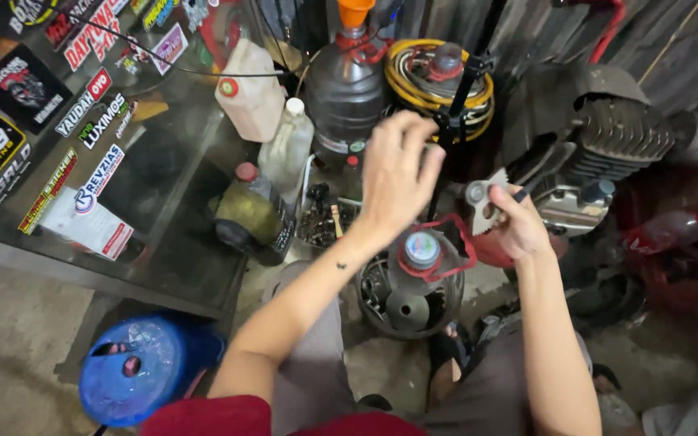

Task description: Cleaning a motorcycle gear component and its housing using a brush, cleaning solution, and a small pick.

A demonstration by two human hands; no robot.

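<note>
Right hand up at chest height, fingers curled around a small toothed metal part with a round silver boss on its face, pinching it between thumb and forefinger; a thin dark handle pokes out of the same grip, what it belongs to I can't tell. The part sits in mid-air, just in front of the finned grey engine on the right. Left hand is raised beside it, empty, fingers loosely spread and hanging in the air, touching nothing, a little blurred. Directly below the left hand stands a bottle with a pale blue cap, a red strap looped around its neck, set against a round metal drum packed with dark parts. Further back: a big dark jug with an orange funnel in its mouth, a coil of yellow cable, a white jerrycan, a clear bottle with a white cap, and a dark oil bottle with a red cap. On the left, the glass-fronted desk is plastered with stickers, and a blue plastic stool sits on the concrete floor beneath it
</note>
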